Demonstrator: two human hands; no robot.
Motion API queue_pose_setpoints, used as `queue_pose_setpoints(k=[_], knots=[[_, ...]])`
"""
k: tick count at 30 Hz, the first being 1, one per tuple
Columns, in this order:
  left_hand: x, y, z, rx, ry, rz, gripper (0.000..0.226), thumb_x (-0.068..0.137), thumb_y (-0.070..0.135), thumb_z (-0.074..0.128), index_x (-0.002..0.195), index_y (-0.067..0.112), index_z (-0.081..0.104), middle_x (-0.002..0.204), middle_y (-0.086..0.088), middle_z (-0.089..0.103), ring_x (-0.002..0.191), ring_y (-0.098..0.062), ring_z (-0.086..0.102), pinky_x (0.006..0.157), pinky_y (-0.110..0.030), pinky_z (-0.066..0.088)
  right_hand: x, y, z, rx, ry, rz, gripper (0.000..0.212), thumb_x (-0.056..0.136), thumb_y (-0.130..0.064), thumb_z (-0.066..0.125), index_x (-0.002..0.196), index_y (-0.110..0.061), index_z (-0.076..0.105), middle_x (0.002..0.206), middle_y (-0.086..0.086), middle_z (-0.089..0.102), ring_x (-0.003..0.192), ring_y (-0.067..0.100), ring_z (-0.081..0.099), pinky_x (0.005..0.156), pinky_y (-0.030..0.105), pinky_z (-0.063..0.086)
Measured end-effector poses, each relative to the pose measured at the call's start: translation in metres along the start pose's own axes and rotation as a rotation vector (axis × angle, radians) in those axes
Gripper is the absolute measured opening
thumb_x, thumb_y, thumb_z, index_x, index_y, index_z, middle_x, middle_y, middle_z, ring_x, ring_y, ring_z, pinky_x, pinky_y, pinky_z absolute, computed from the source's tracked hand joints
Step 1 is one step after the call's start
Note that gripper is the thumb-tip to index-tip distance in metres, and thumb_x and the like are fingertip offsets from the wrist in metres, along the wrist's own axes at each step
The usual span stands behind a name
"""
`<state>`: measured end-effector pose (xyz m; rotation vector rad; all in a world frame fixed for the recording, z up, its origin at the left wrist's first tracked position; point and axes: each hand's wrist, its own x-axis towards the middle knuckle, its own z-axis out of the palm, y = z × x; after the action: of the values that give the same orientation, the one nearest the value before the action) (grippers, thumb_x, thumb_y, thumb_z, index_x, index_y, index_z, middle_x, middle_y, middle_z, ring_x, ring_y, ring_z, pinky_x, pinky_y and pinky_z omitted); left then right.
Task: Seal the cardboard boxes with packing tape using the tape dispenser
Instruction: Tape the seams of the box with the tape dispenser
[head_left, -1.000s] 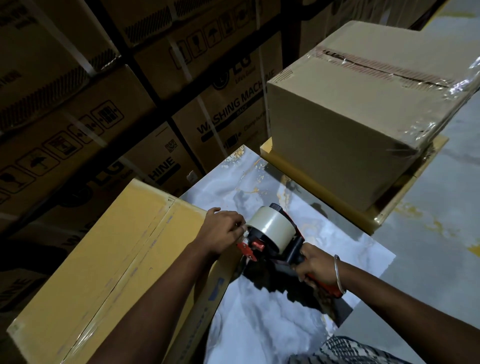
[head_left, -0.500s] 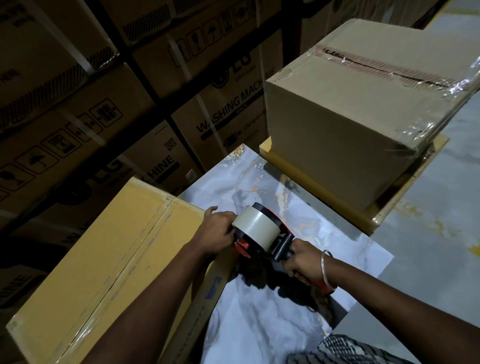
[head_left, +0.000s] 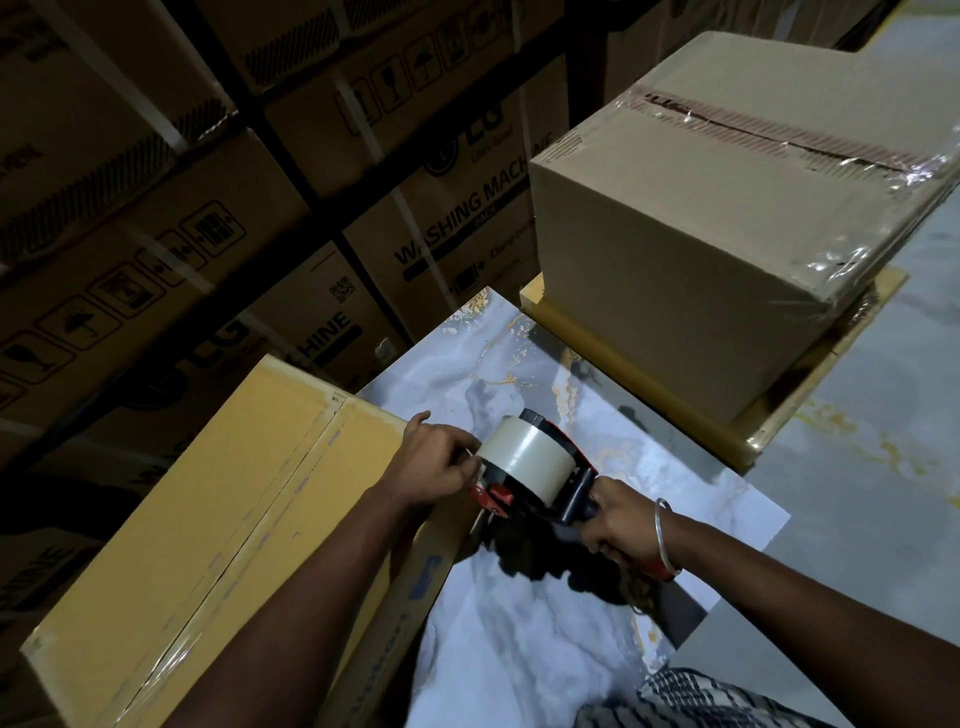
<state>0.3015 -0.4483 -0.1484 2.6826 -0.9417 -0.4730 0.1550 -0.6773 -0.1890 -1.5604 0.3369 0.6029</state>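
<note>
A long yellow cardboard box lies at lower left, clear tape running along its top seam. At its right end my right hand grips the handle of a red and black tape dispenser carrying a pale tape roll. My left hand rests on the box's end edge, fingers curled against the front of the roll where the tape leaves it; the tape end itself is hidden. A large brown box at upper right has tape over its top seam.
The brown box stands on a flat yellow box. Both boxes sit on a marble-patterned floor. Racks of stacked washing-machine cartons fill the dark background to the left and behind.
The dispenser and both hands have shifted left, up to the yellow box's end edge. The boxes have stayed put.
</note>
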Motion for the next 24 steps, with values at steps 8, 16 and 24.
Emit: queue_pose_setpoints(k=[8, 16, 24], knots=[[-0.003, -0.008, 0.007, -0.066, 0.068, 0.044, 0.046, 0.074, 0.042, 0.034, 0.078, 0.011, 0.067, 0.078, 0.005, 0.069, 0.082, -0.017, 0.065, 0.114, -0.042, 0.015, 0.012, -0.003, 0.008, -0.069, 0.041, 0.039, 0.025, 0.056, -0.003, 0.060, 0.057, -0.017, 0.040, 0.051, 0.009, 0.038, 0.044, 0.022, 0.036, 0.047, 0.030, 0.029], [-0.002, -0.010, 0.008, -0.101, 0.078, 0.040, 0.041, 0.077, 0.039, 0.041, 0.084, 0.013, 0.072, 0.088, 0.002, 0.074, 0.086, -0.016, 0.068, 0.114, -0.037, 0.010, 0.012, -0.001, 0.005, -0.031, 0.025, 0.046, 0.034, 0.064, 0.003, 0.061, 0.047, -0.020, 0.042, 0.052, 0.011, 0.039, 0.040, 0.021, 0.035, 0.046, 0.028, 0.027], [0.004, 0.003, -0.002, 0.048, -0.063, -0.031, 0.046, 0.077, 0.043, 0.045, 0.104, 0.021, 0.073, 0.096, 0.006, 0.071, 0.098, -0.011, 0.061, 0.114, -0.038, 0.017, 0.007, -0.006, -0.016, -0.049, -0.121, 0.020, 0.020, 0.064, -0.008, 0.064, 0.069, 0.005, 0.050, 0.054, 0.014, 0.040, 0.037, 0.021, 0.036, 0.043, 0.026, 0.027]])
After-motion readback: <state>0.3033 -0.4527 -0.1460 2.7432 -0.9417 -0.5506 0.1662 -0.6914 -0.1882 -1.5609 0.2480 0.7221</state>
